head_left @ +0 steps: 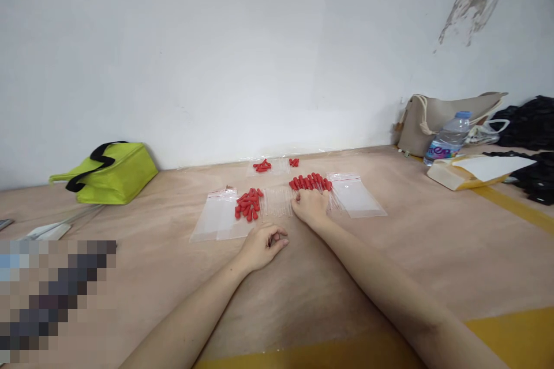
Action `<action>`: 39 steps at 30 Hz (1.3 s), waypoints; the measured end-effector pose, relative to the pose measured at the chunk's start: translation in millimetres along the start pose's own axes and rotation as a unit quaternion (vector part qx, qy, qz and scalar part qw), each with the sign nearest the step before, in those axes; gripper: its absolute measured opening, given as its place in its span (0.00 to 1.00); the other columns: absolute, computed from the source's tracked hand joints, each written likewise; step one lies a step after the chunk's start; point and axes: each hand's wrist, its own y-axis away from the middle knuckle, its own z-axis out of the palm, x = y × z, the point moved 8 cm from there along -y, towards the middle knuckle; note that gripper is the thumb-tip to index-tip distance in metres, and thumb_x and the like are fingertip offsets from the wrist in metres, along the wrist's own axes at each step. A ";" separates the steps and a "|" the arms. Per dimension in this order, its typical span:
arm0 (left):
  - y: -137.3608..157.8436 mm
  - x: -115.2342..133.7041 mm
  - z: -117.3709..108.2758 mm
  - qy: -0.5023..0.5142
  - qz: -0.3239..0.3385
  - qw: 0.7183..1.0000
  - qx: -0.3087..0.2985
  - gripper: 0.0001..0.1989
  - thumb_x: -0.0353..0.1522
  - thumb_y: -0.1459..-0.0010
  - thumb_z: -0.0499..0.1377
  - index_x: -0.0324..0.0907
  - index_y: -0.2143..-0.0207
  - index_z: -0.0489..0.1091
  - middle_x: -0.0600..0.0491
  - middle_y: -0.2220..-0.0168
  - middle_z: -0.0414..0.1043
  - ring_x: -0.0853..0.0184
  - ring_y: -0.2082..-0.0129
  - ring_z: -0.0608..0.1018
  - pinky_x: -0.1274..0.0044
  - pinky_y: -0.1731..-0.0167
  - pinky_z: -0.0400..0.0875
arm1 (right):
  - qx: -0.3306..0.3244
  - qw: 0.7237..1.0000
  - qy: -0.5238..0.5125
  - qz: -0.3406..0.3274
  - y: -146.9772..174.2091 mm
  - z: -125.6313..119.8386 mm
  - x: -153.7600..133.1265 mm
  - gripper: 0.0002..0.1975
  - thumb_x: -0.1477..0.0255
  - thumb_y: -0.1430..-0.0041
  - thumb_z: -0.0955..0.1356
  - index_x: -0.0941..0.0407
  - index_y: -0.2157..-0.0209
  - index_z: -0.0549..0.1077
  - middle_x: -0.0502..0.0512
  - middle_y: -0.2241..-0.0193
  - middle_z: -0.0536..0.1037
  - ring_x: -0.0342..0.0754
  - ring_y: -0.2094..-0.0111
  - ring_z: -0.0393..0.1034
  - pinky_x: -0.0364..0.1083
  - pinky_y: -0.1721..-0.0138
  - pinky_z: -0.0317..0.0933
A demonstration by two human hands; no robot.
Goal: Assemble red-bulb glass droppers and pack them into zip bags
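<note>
My left hand (261,245) rests on the table with its fingers loosely curled, thumb apart and nothing between them. Just beyond it lies a pile of loose red rubber bulbs (248,205). Beside the pile are thin clear tubes (277,202) laid side by side. My right hand (312,206) is curled down at the near side of a row of droppers (310,181), whose red bulbs point away from me. Its fingertips are mostly hidden, so what they pinch does not show.
Clear zip bags (357,196) lie right of the droppers, and more bags (212,216) at left. Small red bulb groups (262,166) sit near the wall. A lime bag (119,173) stands left; a water bottle (449,138), beige bag (437,118) and envelope (459,176) are at right.
</note>
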 end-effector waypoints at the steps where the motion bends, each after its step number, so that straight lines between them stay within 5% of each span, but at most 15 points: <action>1: 0.2 0.8 0.4 -0.001 0.003 1.000 0.001 0.07 0.34 0.48 0.56 0.42 0.66 0.70 0.56 0.75 0.65 0.72 0.77 0.67 0.81 0.76 0.61 | -0.011 1.000 0.014 -0.002 1.4 2.2 -2.0 0.12 0.67 0.49 0.61 0.57 0.70 0.73 0.60 0.69 0.75 0.52 0.63 0.65 0.52 0.59 0.43; 4: -0.6 0.8 -2.7 -0.003 0.008 1.000 0.022 0.06 0.33 0.47 0.55 0.42 0.67 0.70 0.56 0.75 0.66 0.73 0.77 0.67 0.81 0.76 0.61 | -0.038 0.998 0.040 0.006 3.0 7.1 -4.3 0.15 0.66 0.48 0.60 0.58 0.68 0.74 0.63 0.68 0.75 0.54 0.63 0.65 0.53 0.59 0.43; 10: 0.7 -25.7 -55.2 -0.148 -0.046 0.957 0.245 0.08 0.34 0.48 0.55 0.41 0.77 0.66 0.53 0.75 0.64 0.66 0.70 0.68 0.76 0.67 0.63 | -0.093 0.994 0.060 -0.012 2.9 14.3 -12.6 0.15 0.70 0.48 0.59 0.61 0.67 0.74 0.66 0.68 0.75 0.57 0.61 0.64 0.55 0.60 0.43; 15: 0.4 -50.6 -66.6 -0.230 -0.092 0.937 0.248 0.09 0.38 0.53 0.59 0.42 0.77 0.65 0.53 0.75 0.63 0.64 0.71 0.68 0.74 0.68 0.63 | -0.082 0.995 0.054 -0.023 5.6 13.9 -15.3 0.14 0.72 0.48 0.59 0.62 0.68 0.74 0.68 0.68 0.74 0.58 0.62 0.64 0.55 0.60 0.45; 20: -1.2 -53.0 -63.3 -0.240 -0.080 0.937 0.239 0.08 0.36 0.51 0.58 0.41 0.78 0.66 0.53 0.75 0.65 0.64 0.71 0.69 0.74 0.68 0.63 | -0.002 0.998 0.025 -0.065 14.1 -3.3 -13.4 0.13 0.71 0.45 0.58 0.62 0.67 0.70 0.66 0.68 0.73 0.56 0.63 0.64 0.52 0.62 0.49; 27: 7.0 -24.9 -68.7 -0.226 -0.035 0.930 0.289 0.06 0.33 0.49 0.55 0.41 0.76 0.68 0.52 0.75 0.66 0.65 0.72 0.70 0.74 0.69 0.63 | 0.057 0.957 -0.148 -0.243 51.6 -16.4 9.6 0.11 0.76 0.43 0.55 0.59 0.62 0.65 0.59 0.66 0.72 0.49 0.64 0.64 0.47 0.63 0.55; 32: 11.4 23.1 -32.2 -0.171 0.080 0.964 0.185 0.05 0.31 0.48 0.53 0.40 0.71 0.68 0.51 0.73 0.67 0.65 0.70 0.69 0.74 0.68 0.63 | 0.100 0.926 -0.171 -0.321 76.4 -23.0 27.1 0.19 0.84 0.46 0.54 0.56 0.53 0.61 0.57 0.60 0.70 0.48 0.59 0.63 0.48 0.59 0.54; 39: 11.6 27.9 -5.0 -0.076 0.048 0.994 0.069 0.06 0.30 0.47 0.53 0.41 0.67 0.68 0.52 0.71 0.66 0.68 0.71 0.69 0.77 0.70 0.64 | 0.089 0.939 -0.112 -0.313 83.8 -29.9 21.1 0.09 0.77 0.42 0.57 0.58 0.63 0.66 0.57 0.69 0.73 0.47 0.67 0.65 0.46 0.65 0.54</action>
